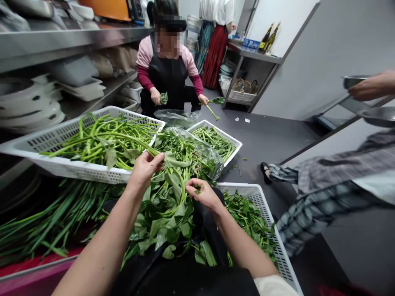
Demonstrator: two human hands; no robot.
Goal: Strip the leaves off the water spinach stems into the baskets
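Note:
My left hand is closed around a long green stem of leafy greens, whose stalk reaches back over the left basket. My right hand is held a little lower and to the right, its fingers pinched by a stem, with a bit of green leaf at the fingertips. Between and below my hands lies a heap of leafy greens on my lap. Bare green stems fill the white basket at the left. Loose leaves lie in another white basket at my right.
Opposite me a crouching person holds greens in both hands. A plastic bag of greens and a smaller white basket stand between us. Long green leaves lie at left, below a metal shelf. Someone in plaid trousers stands at right.

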